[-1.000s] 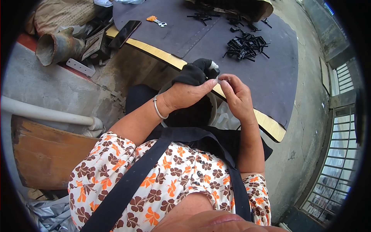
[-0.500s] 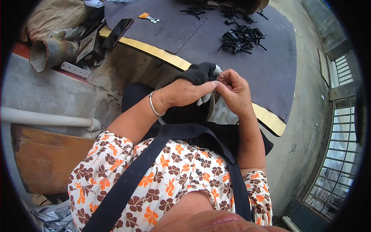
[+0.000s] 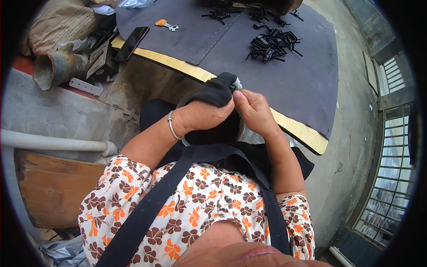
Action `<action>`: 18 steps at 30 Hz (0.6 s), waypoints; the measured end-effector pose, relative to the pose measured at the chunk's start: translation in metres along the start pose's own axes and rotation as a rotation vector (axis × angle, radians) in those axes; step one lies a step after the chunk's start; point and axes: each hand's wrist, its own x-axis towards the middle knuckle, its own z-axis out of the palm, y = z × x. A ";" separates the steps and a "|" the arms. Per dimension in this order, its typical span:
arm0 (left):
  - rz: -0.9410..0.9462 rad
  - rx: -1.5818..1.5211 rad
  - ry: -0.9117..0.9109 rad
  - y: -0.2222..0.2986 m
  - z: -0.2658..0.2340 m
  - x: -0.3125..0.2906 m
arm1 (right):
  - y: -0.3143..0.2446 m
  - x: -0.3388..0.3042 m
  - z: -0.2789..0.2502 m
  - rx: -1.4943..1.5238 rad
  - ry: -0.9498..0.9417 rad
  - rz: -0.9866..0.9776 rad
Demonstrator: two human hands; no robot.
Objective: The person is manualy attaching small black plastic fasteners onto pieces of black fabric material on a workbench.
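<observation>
- Closest is the patterned shirt (image 3: 194, 215) under a dark strap (image 3: 144, 213).
- A metal bangle (image 3: 171, 126) rings the left wrist.
- The left hand (image 3: 207, 112) has its thumb bare and drawn in, while a black cloth covering (image 3: 214, 91) hides its fingers; whether they clamp anything I cannot tell.
- The right hand (image 3: 258, 113) meets it, thumb and fingers curled close together at the cloth's far right end. Whether they pinch a small piece is hidden.
- The black cloth covering lies over the left hand's fingers, just left of the right thumb; its pale tip (image 3: 237, 84) shows beyond that thumb, beside the right fingers.
- Below both hands is a round bucket (image 3: 242, 132), dark inside.
- Past the hands runs the yellow edge (image 3: 173, 69) of a grey-topped table (image 3: 302, 84).
- On it, well apart from the grip, lies a heap of black parts (image 3: 272, 46).
- Toward the left are a phone (image 3: 132, 43), at the edge, and, farther off, an orange-handled wrench (image 3: 171, 27).
</observation>
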 end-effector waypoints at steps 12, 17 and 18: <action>0.166 0.630 0.097 -0.032 -0.023 0.081 | -0.007 -0.001 -0.020 -0.180 0.057 -0.077; 0.044 0.621 -0.070 -0.063 0.018 0.210 | -0.004 0.002 -0.014 -0.156 0.067 -0.129; -0.006 0.650 -0.101 -0.067 0.024 0.225 | -0.003 0.003 -0.015 -0.162 0.069 -0.129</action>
